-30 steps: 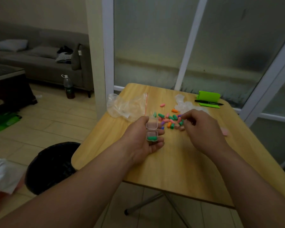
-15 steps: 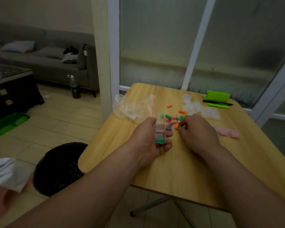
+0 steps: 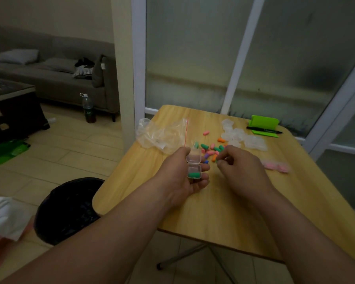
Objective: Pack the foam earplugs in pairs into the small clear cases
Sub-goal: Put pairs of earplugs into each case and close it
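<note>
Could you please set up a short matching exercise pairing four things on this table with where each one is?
Things
1. open clear case
2. crumpled plastic bag
3. black marker
4. loose earplugs

Places
A. on the green stand, at the far right corner of the table
B. scattered in the middle of the table
C. held in the left hand
D. on the far left part of the table

Pairs: 1-C, 2-D, 3-A, 4-B

Looking forward and down from the head, close over the left hand [image 3: 178, 175] and right hand [image 3: 243, 171], with table [image 3: 223, 214] under and beyond them.
</note>
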A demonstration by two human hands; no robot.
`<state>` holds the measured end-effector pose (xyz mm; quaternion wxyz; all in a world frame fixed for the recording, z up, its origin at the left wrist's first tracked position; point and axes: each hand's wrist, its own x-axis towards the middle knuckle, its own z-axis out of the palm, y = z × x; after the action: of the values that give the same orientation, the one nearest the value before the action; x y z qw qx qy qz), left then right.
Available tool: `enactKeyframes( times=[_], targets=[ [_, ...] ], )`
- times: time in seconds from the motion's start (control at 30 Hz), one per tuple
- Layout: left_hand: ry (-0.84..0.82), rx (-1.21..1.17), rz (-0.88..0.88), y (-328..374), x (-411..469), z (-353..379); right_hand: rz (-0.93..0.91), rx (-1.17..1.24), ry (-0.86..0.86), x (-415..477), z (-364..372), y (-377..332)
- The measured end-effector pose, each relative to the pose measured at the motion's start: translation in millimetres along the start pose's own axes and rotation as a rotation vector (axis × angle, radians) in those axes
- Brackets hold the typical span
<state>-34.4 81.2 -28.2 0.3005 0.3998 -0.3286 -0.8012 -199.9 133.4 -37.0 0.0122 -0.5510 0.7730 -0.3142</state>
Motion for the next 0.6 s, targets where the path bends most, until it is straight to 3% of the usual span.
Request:
enactKeyframes(
  times=[0.3, 0.6],
  targets=[
    [-0.052, -0.014, -0.019, -3, 0, 0, -0.027, 0.255, 0.007, -19, -14, -16],
    [-0.154, -0.032, -0.013, -13, 3, 6, -0.201, 0.153, -0.091, -29, -11, -29]
  ],
)
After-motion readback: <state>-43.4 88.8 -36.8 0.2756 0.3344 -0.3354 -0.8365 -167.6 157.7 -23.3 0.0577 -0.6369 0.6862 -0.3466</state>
